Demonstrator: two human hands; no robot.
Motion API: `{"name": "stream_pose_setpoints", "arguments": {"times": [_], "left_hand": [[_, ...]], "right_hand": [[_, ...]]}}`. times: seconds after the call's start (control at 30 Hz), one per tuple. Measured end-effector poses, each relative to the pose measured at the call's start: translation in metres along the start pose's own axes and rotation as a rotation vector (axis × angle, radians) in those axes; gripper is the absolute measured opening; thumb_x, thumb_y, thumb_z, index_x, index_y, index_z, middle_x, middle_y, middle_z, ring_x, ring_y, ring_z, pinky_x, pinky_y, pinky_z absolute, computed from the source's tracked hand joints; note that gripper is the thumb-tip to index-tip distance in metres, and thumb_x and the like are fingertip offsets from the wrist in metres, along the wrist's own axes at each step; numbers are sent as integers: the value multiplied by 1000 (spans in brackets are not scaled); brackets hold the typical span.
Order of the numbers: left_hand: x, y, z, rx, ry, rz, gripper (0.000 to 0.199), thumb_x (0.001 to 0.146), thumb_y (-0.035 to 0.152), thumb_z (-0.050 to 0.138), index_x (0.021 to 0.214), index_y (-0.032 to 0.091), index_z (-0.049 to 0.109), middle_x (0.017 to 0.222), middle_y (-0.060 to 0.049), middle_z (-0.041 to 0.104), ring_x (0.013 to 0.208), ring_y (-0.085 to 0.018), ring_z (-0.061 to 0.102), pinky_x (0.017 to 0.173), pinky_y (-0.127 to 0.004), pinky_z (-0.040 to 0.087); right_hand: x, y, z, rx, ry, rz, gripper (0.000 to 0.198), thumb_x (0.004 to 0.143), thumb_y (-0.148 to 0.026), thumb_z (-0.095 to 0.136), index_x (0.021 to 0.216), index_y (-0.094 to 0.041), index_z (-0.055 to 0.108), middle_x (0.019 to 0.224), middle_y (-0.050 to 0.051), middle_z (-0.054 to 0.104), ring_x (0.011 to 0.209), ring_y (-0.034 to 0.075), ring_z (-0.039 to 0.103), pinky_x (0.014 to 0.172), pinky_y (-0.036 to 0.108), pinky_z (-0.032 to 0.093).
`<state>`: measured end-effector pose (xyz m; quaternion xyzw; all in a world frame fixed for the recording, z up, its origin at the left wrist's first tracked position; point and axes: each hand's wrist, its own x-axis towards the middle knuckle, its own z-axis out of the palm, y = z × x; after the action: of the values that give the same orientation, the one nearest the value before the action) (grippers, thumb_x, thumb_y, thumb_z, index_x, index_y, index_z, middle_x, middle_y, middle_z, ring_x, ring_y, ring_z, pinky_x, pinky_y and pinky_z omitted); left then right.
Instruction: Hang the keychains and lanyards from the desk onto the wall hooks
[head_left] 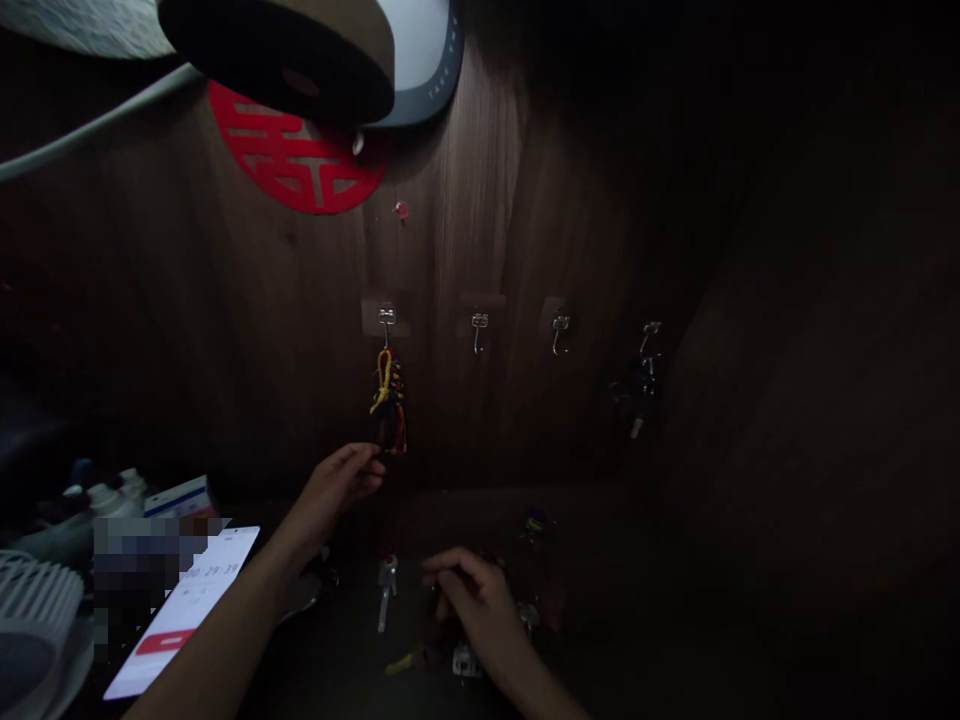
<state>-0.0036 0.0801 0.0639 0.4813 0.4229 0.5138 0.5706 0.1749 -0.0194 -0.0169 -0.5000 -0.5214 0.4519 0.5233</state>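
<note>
My left hand [346, 484] reaches up to the wall. Its fingers are partly bent and slightly apart, with the tips at the lower end of a dark fob with a braided multicoloured cord and yellow loop [387, 390]. That fob hangs from the leftmost metal hook [386, 318]; whether my fingertips touch it is hard to see. Lower down, my right hand [480, 598] hovers over the dark surface, fingers loosely bent and apart, with nothing visible in them. Left of it lies a silver key [386, 592]. Under its wrist sits a small metal piece [466, 660], partly covered.
Two bare hooks [478, 330] [560, 330] and a right-hand hook bearing a dark key bunch [639, 388] line the wood wall. A lit phone [191, 610] and white bottles [112, 497] stand left. Above hang a red paper cutout [319, 190] and a round dark object [277, 60].
</note>
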Motion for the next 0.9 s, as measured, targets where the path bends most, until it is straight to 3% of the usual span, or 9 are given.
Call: {"name": "stream_pose_setpoints", "arguments": {"times": [0.17,0.4,0.63,0.77,0.9], "left_hand": [[-17,-18,-6,104,2,-22,25,68,37,68,84,19,66,68,1,66,63,-15,63,64,-26,48],[-35,-47,-14,365,-108,13,18,74,35,62,86,21,64,79,0,68,79,-21,66,75,-31,49],[-41,-72,-11,627,-200,202,20,82,26,51,98,26,63,100,-3,69,96,-24,62,85,-34,44],[-43,-90,-8,772,-216,321,22,81,22,51,100,25,62,110,-5,65,105,-24,57,92,-38,42],[-44,-94,-5,964,-199,302,32,77,21,55,109,19,58,112,-10,62,106,-27,55,92,-42,41]], "right_hand": [[1,-2,1,-4,38,-13,27,79,-43,58,80,-19,70,70,3,68,50,11,54,49,21,38],[3,-1,1,33,86,-28,25,78,-41,59,81,-18,68,70,3,68,49,11,53,49,22,39],[7,1,-5,49,152,-70,24,79,-40,59,82,-17,67,70,3,67,50,11,53,52,23,41],[12,0,-15,103,277,-95,22,77,-37,61,84,-17,66,73,4,68,50,11,54,51,24,42],[16,0,-22,177,397,-86,16,74,-33,61,81,-18,64,71,2,66,48,10,50,48,22,41]]}}
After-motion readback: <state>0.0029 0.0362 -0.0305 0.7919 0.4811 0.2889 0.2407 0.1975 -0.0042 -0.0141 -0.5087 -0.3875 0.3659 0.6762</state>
